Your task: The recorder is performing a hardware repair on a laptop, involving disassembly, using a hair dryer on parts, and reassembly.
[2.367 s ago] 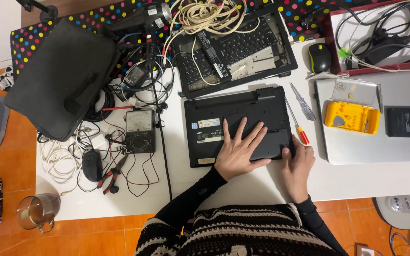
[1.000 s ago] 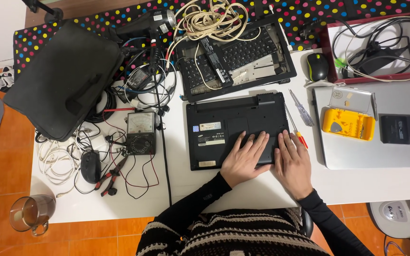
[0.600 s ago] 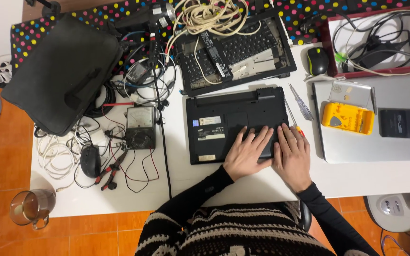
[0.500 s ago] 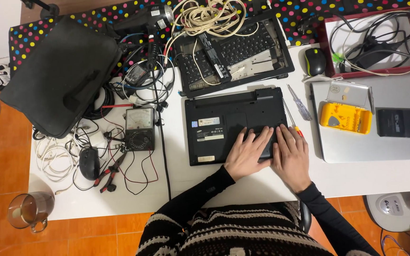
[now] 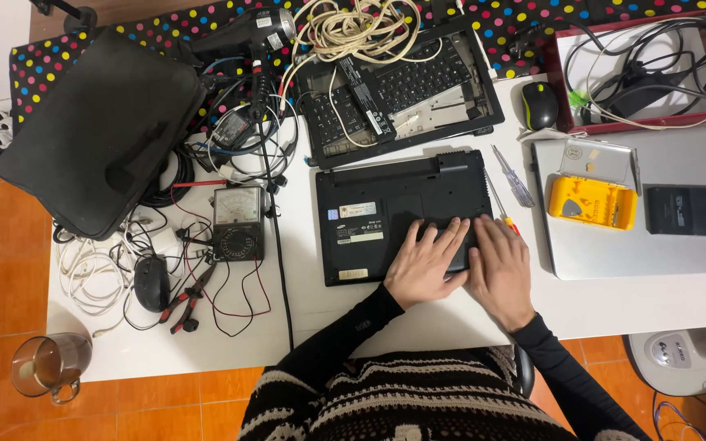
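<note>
A black laptop turned underside up (image 5: 386, 212) lies on the white table (image 5: 320, 314), just in front of the seated person, with pale stickers on its left half. Both hands rest flat on its near right corner. The left hand (image 5: 425, 263) lies palm down with fingers spread, grasping nothing. The right hand (image 5: 500, 265) lies beside it, fingers stretched over the laptop's right edge, also closed on nothing; the two hands touch or nearly touch at the thumbs.

Compared with the oldest frame, the right hand has moved up from the laptop's lower right corner onto its base, close against the left hand. Since a second ago the two hands have kept almost the same place, and the laptop has not shifted.

Just right of the laptop lie a clear-handled screwdriver (image 5: 513, 176) and a red-handled screwdriver (image 5: 507, 220), the latter partly under the right hand's fingertips. Further right a silver closed laptop (image 5: 639, 253) carries a yellow plastic bit case (image 5: 592, 202) and a black flat box (image 5: 688, 211). Behind the black laptop sits a stripped black keyboard frame (image 5: 402, 86) with beige cables (image 5: 353, 24) piled on it. To the left stand an analogue multimeter (image 5: 237, 222), a black computer mouse (image 5: 152, 282) among tangled wires, and a black laptop bag (image 5: 96, 131). A glass mug of brown drink (image 5: 49, 365) stands on the orange floor.
</note>
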